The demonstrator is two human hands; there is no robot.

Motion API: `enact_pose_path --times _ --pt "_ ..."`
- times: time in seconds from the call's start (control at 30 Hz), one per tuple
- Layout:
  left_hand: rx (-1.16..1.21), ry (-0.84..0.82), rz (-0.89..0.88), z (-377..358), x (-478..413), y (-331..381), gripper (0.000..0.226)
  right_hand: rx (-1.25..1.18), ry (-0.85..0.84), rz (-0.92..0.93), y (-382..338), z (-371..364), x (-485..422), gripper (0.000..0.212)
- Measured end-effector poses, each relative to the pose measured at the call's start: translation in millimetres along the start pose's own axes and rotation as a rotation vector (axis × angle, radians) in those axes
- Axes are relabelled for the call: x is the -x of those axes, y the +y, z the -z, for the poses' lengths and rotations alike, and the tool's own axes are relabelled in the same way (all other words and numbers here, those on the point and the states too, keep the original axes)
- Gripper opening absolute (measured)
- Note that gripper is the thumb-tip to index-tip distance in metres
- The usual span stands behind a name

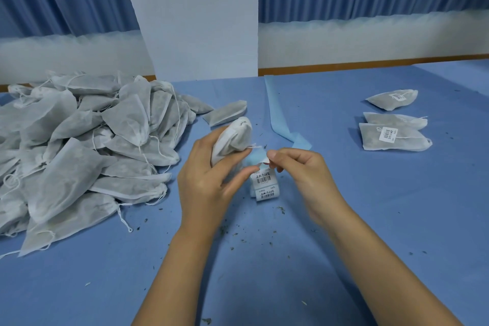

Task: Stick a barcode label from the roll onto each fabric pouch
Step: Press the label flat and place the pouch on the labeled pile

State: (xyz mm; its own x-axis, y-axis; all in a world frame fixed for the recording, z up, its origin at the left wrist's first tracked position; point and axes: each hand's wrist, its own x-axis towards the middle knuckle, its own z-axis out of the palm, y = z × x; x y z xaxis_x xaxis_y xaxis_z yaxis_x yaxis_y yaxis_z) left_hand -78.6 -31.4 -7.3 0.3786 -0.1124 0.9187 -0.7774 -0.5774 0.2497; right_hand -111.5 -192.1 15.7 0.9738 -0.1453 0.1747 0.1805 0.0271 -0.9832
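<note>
gripping a fabric pouch (232, 137), the left hand (209, 180) also touches the label roll (264, 185); the right hand (304, 169) pinches one label (265, 160) by its corner.

Open bench (330, 233) ran across the whole near side, bearing only herb crumbs (223, 230). On the left a heap of pouches (79, 145) blocked the way from the edge almost to the middle, its strings trailing outward. The left hand (209, 174), gripping a pouch (232, 137), and the right hand (304, 169), pinching a label (265, 160), filled the middle above the label roll (264, 185). Behind them lay a blue backing strip (277, 114) and a lone pouch (229, 112). A wide free lane separated the hands from three pouches on the right (394, 137).
</note>
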Motion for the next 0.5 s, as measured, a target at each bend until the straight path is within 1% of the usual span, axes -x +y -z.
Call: enact_pose_path --times 0.17,0.23,0.3,0.37,0.43,0.47,0.5 --pt "-0.017 -0.005 -0.009 0.9 -1.5 -1.0 0.028 -0.008 -0.006 -0.056 -1.1 0.2 0.6 0.025" --pt "-0.006 -0.028 0.023 1.6 -1.1 -2.2 0.032 -0.014 -0.028 -0.055 -1.4 0.5 1.3 0.024" --pt "0.051 -0.081 0.113 2.7 -1.0 -2.4 0.036 -0.020 -0.034 -0.059 -1.8 0.7 1.3 0.024" --pt "0.149 -0.124 0.242 4.0 -1.6 -2.0 0.033 -0.016 0.029 -0.059 -0.1 2.9 -1.1 0.024" --pt "0.212 -0.099 0.341 5.0 -2.8 -1.8 0.023 -0.008 0.141 -0.045 0.6 7.4 -4.8 0.025" --pt "0.226 -0.076 0.381 5.2 -3.2 -2.0 0.023 -0.023 0.172 -0.018 -0.1 9.2 -5.9 0.024" --pt "0.248 -0.063 0.423 5.7 -3.6 -2.0 0.027 -0.058 0.176 0.023 -1.2 10.0 -6.1 0.023"
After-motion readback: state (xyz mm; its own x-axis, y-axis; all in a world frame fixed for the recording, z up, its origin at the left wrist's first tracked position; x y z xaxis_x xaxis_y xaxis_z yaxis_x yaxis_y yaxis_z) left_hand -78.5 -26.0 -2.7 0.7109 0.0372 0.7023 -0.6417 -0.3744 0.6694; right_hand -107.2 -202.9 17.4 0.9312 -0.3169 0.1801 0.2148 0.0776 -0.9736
